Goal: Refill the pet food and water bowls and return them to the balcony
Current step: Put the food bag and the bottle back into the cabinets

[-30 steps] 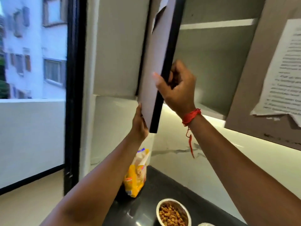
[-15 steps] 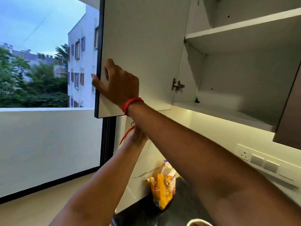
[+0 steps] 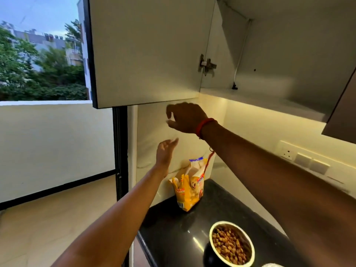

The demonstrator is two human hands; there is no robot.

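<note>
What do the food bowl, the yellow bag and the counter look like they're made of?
Food bowl: likely stainless steel inside, given the bright shiny rim; its outside looks dark and glossy. Yellow bag: thin printed plastic or foil, crumpled and folded at the top. Counter: polished black stone, perhaps granite, judging by its sharp light reflections.
</note>
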